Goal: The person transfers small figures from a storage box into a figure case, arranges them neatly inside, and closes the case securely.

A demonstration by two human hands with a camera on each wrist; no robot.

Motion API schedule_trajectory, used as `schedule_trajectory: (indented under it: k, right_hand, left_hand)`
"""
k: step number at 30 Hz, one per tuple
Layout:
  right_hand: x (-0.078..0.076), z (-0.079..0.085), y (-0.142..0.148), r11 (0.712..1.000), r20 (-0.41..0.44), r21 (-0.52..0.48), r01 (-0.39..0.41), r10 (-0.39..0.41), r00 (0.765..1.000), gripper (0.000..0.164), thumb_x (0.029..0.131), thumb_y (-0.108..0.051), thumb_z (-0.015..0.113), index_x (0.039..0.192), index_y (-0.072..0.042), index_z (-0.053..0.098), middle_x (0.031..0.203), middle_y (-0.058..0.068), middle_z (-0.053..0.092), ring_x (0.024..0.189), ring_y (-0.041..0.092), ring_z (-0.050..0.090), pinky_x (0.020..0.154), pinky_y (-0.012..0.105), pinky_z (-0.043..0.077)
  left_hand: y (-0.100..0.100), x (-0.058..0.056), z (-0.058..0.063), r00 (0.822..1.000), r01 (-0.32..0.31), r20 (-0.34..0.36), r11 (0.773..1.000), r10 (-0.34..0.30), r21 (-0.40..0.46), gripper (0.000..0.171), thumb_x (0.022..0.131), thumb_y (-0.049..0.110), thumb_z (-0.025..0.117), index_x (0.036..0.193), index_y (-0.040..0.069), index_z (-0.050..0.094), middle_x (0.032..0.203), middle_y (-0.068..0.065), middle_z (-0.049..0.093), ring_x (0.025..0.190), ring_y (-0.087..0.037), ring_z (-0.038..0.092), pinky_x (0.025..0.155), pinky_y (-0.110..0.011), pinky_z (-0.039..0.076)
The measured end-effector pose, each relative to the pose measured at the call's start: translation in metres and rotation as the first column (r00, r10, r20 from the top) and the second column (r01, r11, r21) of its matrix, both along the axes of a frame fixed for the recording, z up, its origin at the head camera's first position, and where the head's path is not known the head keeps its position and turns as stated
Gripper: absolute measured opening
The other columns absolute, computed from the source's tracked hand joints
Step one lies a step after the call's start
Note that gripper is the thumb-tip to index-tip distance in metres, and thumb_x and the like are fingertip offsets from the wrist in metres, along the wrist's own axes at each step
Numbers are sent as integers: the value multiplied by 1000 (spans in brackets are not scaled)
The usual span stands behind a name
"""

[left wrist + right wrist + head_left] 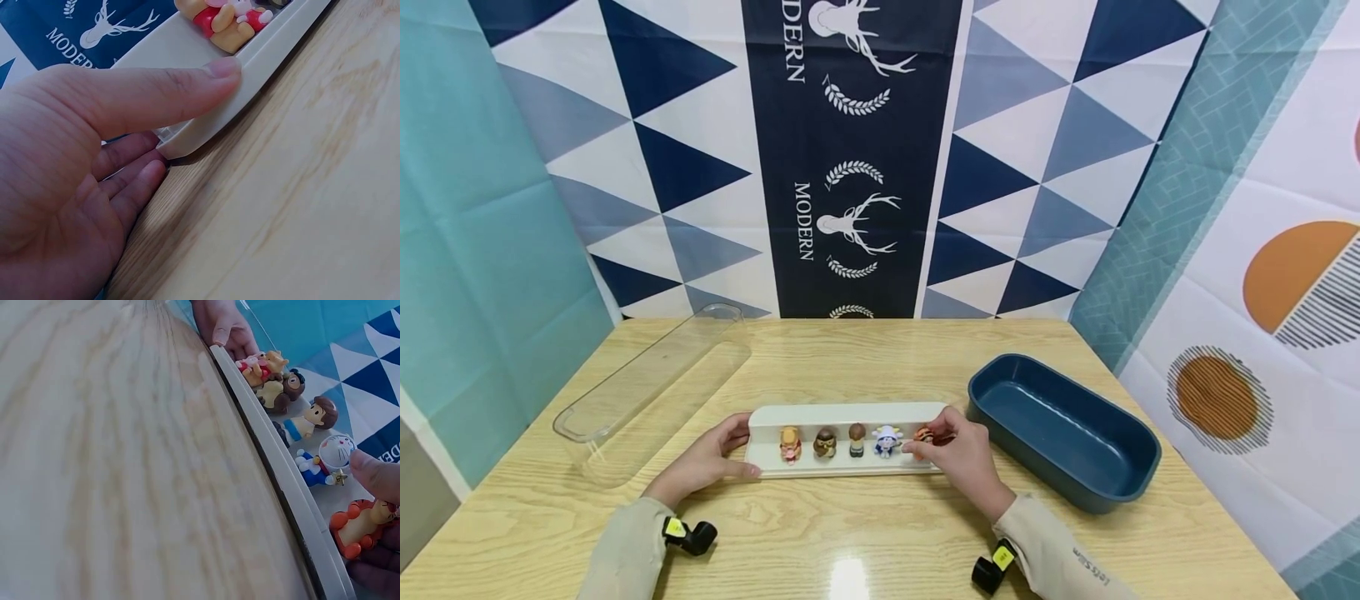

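Note:
A white display stand [838,414] with a raised back lies on the table, holding several small figurines in a row. My left hand [711,457] grips its left end, thumb on the front edge and fingers at the end and underside. Nearest that hand sits a yellow bear figurine [790,445], then an owl figurine [824,443], a boy figurine [857,440] and a blue-and-white cat figurine [887,441]. At the right end, my right hand [958,450] holds an orange tiger figurine [359,528] between thumb and fingers. The thumb overlaps the cat's head in the right wrist view.
A clear plastic bin [655,383] stands on the left of the wooden table [820,542]. On the right is a dark blue rectangular basin [1063,433], close beside my right hand. Patterned cloth [850,250] hangs behind the table's back edge.

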State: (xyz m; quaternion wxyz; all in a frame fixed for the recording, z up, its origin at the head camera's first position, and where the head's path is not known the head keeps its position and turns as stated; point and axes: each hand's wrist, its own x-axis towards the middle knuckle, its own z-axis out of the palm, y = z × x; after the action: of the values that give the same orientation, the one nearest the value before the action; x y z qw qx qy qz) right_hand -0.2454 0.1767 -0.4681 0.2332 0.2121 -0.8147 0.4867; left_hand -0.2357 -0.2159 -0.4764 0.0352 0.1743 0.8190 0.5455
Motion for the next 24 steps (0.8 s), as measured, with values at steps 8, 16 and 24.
schedule_trajectory:
  k: [8,16,24]
  right_hand:
    - [0,2,0,996,-23,83,33,-31,999,45,63,-17,95,74,-13,52,71,-6,67,60,5,59,52,22,51]
    - [0,2,2,991,-41,122,46,-41,998,46,62,-19,95,77,-15,52,70,-6,65,60,3,59,51,21,51]
    - [1,5,2,988,-9,145,61,-60,998,45,63,-23,95,81,-15,54,72,-6,64,59,4,57,52,21,50]
  left_hand:
    - [1,2,5,1000,22,-16,1000,-22,6,86,77,0,83,145,-13,33,135,-29,49,129,-48,44,112,-55,33]
    - [0,1,2,1000,1,-6,1000,-1,-16,87,75,4,86,145,-11,35,135,-27,50,131,-48,43,113,-54,31]
    - [0,2,1,1000,3,-14,1000,-3,-17,87,75,5,86,145,-11,35,135,-27,50,130,-49,43,112,-55,31]
